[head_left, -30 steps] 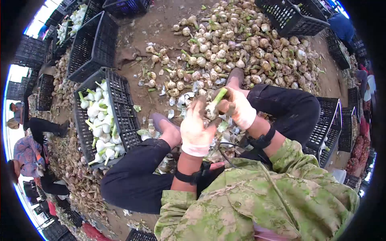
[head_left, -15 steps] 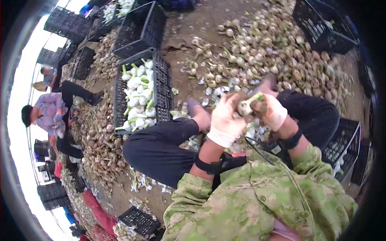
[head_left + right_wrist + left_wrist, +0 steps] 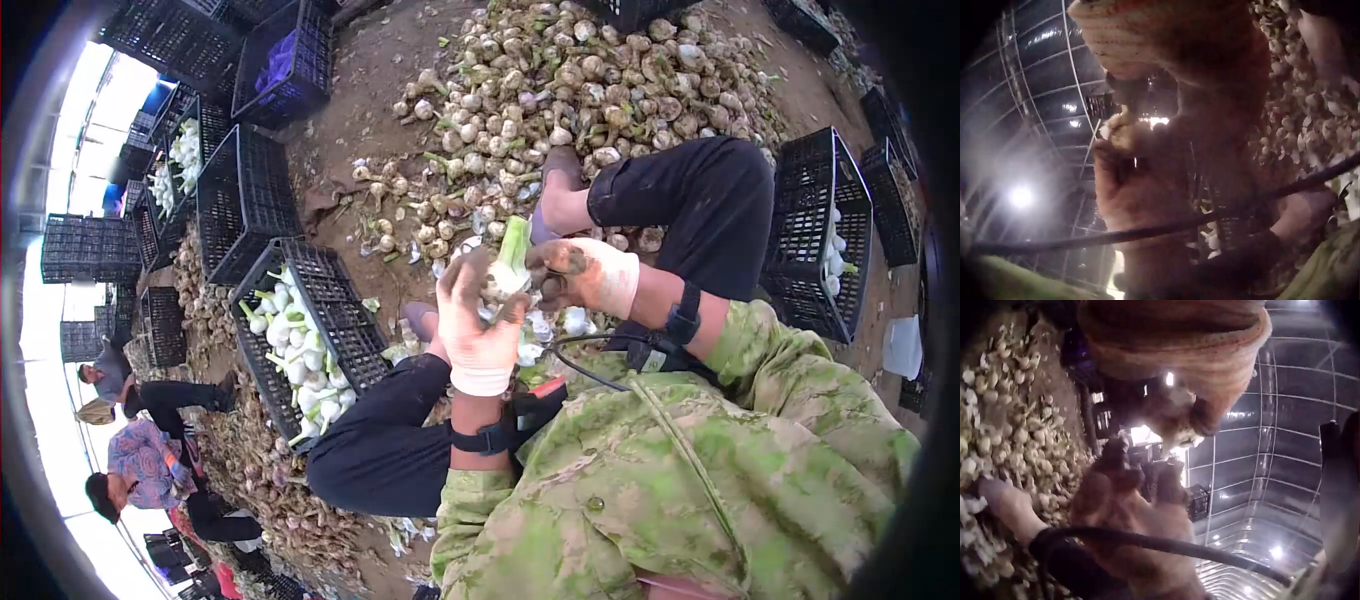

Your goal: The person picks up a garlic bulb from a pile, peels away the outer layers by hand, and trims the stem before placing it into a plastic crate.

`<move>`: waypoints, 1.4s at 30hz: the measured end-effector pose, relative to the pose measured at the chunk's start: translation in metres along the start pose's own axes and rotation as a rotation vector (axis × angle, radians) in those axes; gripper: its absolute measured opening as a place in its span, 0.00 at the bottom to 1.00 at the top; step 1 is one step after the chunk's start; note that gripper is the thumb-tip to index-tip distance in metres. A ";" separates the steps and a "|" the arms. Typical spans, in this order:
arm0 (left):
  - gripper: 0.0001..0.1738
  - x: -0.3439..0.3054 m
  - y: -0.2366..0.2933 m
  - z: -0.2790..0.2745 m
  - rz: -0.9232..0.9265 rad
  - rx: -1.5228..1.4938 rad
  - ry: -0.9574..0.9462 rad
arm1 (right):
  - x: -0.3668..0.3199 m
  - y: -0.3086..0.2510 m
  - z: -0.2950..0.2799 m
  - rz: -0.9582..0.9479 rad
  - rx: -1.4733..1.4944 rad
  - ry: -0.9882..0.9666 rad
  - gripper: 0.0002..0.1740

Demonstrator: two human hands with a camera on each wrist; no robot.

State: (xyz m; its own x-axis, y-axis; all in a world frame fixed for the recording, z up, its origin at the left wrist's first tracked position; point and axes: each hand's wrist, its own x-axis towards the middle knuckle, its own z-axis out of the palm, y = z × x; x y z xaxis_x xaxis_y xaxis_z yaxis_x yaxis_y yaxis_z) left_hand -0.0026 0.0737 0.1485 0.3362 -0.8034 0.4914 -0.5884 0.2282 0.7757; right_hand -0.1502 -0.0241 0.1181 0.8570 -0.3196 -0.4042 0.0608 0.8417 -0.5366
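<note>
In the head view a garlic bulb (image 3: 505, 280) with a thick green stem (image 3: 515, 243) pointing up is held between both gloved hands. The left hand (image 3: 478, 325) has its fingers and thumb curled round the bulb's left side. From the right, the right hand (image 3: 590, 275) pinches it near the base of the stem. Both gloves are whitish with dirt-darkened fingertips. Part of the pale garlic (image 3: 1127, 131) shows between dim fingers in the right wrist view; fingers hide most of its surface.
A black crate (image 3: 355, 325) of white peeled garlic bulbs (image 3: 300, 345) stands at the left. Unpeeled garlic (image 3: 600, 80) lies heaped in front, beyond the bent legs. Another crate (image 3: 820, 235) stands at the right, and two people are at the far left. A dark cable (image 3: 590, 340) crosses below the hands.
The head view has swung about, shifting the whole scene. Both hands still hold the garlic, whose stem now points more upright, and the left fingers are spread differently around the bulb.
</note>
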 end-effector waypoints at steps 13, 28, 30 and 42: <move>0.14 -0.008 -0.002 0.027 -0.621 -0.470 0.260 | 0.013 -0.011 0.024 -0.236 -1.038 0.226 0.14; 0.17 -0.005 -0.018 0.038 -0.601 -0.440 0.302 | 0.028 0.006 0.039 -0.455 -0.491 0.238 0.08; 0.17 0.002 -0.028 0.040 -0.854 -0.767 0.534 | 0.080 0.021 -0.037 -0.449 -0.262 0.368 0.15; 0.26 -0.003 -0.006 0.024 -0.280 -0.359 0.131 | 0.002 -0.013 0.014 -0.273 -0.490 0.136 0.24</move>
State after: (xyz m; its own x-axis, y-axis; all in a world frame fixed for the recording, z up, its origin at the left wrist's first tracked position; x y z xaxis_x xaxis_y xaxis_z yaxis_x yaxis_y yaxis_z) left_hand -0.0179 0.0615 0.1332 0.5495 -0.7902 0.2713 -0.1778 0.2067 0.9621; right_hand -0.1420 -0.0300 0.1348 0.7679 -0.5776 -0.2771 -0.0012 0.4314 -0.9022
